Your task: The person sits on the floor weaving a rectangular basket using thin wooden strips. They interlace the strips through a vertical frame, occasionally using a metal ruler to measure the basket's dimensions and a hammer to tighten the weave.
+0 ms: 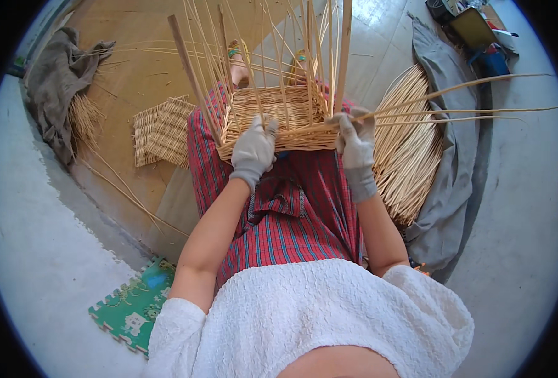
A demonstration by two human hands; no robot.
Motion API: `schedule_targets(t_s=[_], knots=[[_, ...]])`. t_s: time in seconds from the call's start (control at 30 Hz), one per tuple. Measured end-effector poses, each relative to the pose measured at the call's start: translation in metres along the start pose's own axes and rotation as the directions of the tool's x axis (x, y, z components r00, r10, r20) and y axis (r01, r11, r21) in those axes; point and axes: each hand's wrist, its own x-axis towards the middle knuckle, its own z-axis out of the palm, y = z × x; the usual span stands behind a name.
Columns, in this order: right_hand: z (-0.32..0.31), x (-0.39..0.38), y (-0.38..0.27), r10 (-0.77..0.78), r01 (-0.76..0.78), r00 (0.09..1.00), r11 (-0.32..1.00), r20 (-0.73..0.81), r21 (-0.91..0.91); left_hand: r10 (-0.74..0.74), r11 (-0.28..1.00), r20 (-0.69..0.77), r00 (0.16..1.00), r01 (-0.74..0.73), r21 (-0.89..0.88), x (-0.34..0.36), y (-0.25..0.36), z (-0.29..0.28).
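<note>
A half-woven rectangular wicker basket [272, 106] rests across my lap, its upright stakes [343, 44] rising from all round the base. My left hand [254, 148], in a pale grey work glove, is closed on the near wall, thumb and fingertips at the weave beside a stake. At the near right corner my right hand [357, 140], gloved the same way, pinches a few long wicker rods [442, 114]. These rods run along the near wall and stick out far to the right. The exact grip of my right fingertips is partly hidden.
A large bundle of wicker rods [411, 157] lies at right on a grey cloth [439, 220]. Woven wicker panels [162, 132] lie on the floor at left. Beyond them are another cloth [58, 82] and loose rods [124, 192]. A green foam mat [124, 315] is near left.
</note>
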Motion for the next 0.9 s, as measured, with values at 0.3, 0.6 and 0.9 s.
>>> schedule_targets(t_s=[0.3, 0.6, 0.9], knots=[[-0.017, 0.008, -0.007, 0.007, 0.005, 0.991, 0.996, 0.131, -0.087, 0.090, 0.740, 0.270, 0.958, 0.117, -0.662, 0.035, -0.046, 0.002], [0.164, 0.136, -0.003, -0.494, 0.746, 0.665, 0.401, 0.560, -0.532, -0.062, 0.891, 0.109, 0.992, 0.104, -0.442, 0.023, -0.014, 0.016], [0.010, 0.020, 0.048, -0.320, 0.316, 0.947, 0.931, -0.009, 0.181, -0.002, 0.846, 0.148, 0.989, 0.081, -0.527, 0.028, -0.030, 0.003]])
